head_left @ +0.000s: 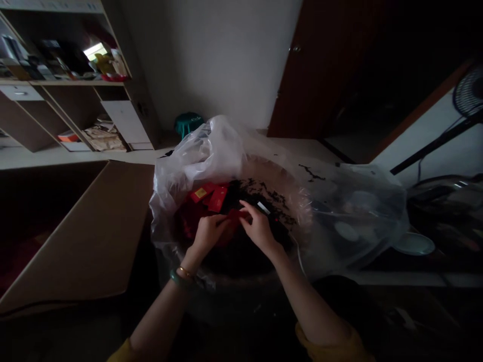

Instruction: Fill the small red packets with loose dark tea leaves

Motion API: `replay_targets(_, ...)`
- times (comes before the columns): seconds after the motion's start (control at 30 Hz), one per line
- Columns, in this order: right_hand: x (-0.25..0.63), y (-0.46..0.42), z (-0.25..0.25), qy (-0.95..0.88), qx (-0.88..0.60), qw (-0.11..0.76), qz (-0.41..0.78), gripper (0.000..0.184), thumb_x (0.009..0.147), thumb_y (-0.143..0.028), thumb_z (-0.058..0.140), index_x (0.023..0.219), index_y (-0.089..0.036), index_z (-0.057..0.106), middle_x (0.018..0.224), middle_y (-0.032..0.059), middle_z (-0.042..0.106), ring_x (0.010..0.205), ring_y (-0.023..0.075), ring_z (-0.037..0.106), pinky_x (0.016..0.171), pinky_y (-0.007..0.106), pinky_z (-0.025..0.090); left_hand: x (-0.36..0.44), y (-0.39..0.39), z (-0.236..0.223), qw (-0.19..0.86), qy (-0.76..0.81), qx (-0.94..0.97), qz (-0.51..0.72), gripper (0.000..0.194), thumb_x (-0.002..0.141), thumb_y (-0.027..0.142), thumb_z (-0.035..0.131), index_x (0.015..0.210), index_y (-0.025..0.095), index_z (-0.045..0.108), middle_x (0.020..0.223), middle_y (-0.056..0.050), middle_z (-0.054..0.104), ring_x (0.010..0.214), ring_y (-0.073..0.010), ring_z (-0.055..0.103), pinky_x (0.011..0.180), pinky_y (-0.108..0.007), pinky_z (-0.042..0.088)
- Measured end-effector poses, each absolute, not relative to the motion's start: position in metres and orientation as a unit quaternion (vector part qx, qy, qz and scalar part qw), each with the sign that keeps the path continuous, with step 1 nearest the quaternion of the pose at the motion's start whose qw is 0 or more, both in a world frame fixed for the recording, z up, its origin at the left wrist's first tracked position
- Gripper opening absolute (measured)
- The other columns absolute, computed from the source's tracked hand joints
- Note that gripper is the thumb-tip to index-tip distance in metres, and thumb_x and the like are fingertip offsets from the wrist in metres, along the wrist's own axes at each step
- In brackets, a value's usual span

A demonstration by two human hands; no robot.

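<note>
My left hand (209, 232) and my right hand (257, 226) meet inside a large clear plastic bag (211, 151) and pinch a small red packet (236, 216) between them, fingers closed on it. The bag lines a round tub holding dark loose tea leaves (260, 193). Several more red packets (211, 196) lie in the bag just behind my left hand. A thin white strip (263, 207) shows near my right fingers. My left wrist wears a green bangle (177, 279) and a gold one.
A large open cardboard box (86, 236) stands at the left. Another clear plastic bag (358, 216) lies at the right over white dishes. A shelf unit (68, 85) with clutter is at the back left, a dark door (320, 65) behind, a fan (470, 93) at far right.
</note>
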State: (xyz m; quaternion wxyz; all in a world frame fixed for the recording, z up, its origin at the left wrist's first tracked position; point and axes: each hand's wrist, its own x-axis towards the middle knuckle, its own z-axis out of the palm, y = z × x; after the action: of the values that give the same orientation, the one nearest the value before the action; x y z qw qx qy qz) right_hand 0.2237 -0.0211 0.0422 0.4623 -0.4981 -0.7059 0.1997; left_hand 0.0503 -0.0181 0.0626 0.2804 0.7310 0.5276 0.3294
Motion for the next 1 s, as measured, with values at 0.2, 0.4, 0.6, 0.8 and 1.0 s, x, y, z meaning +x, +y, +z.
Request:
replay_targets(0.2,0.211,-0.032,0.04,-0.73,-0.482,0.484,-0.011,0.028,0.09,-0.017,0.048,0.114,-0.021,0.063,0.107,0.0099,0.064,0.101,0.0232,0.056,0.092,0.042,0.048,0.065,-0.024,0.051,0.339,0.555,0.64,0.409,0.021,0.076,0.031,0.061,0.078,0.015,0.074,0.069,-0.001,0.073,0.062,-0.0158,0.064,0.056,-0.021,0.045)
replay_targets(0.4,0.216,-0.03,0.049,-0.724,-0.517,0.456,-0.026,0.01,0.084,-0.025,0.061,0.088,-0.019,0.067,0.09,0.0091,0.06,0.088,0.0229,0.053,0.081,0.039,0.048,0.064,-0.025,0.053,0.31,0.561,0.672,0.371,0.02,0.079,0.028,0.06,0.085,0.015,0.074,0.075,-0.003,0.074,0.066,-0.0162,0.065,0.06,-0.022,0.046)
replay_targets(0.6,0.227,-0.024,0.062,-0.821,-0.465,0.328,0.049,0.019,0.083,-0.014,0.058,0.066,-0.02,0.06,0.07,0.0042,0.06,0.077,0.0191,0.054,0.071,0.03,0.045,0.059,-0.021,0.063,0.232,0.553,0.749,0.281,0.018,0.081,0.024,0.062,0.092,0.019,0.075,0.087,-0.007,0.075,0.073,-0.0193,0.069,0.068,-0.026,0.048)
replay_targets(0.8,0.239,-0.031,0.057,-0.724,-0.534,0.388,0.202,0.01,0.086,-0.026,0.055,0.08,-0.021,0.06,0.07,0.0022,0.068,0.064,0.0169,0.061,0.064,0.028,0.045,0.047,-0.017,0.063,0.221,0.551,0.745,0.304,0.022,0.082,0.028,0.062,0.1,0.021,0.072,0.095,-0.006,0.075,0.079,-0.0205,0.07,0.073,-0.027,0.05)
replay_targets(1.0,0.24,-0.034,0.053,-0.645,-0.494,0.454,0.366,0.024,0.076,-0.042,0.065,0.084,-0.02,0.066,0.082,0.0028,0.072,0.077,0.0211,0.066,0.073,0.032,0.051,0.044,-0.015,0.061,0.27,0.491,0.762,0.326,0.019,0.083,0.028,0.059,0.092,0.019,0.073,0.089,-0.004,0.075,0.077,-0.0185,0.07,0.069,-0.024,0.05)
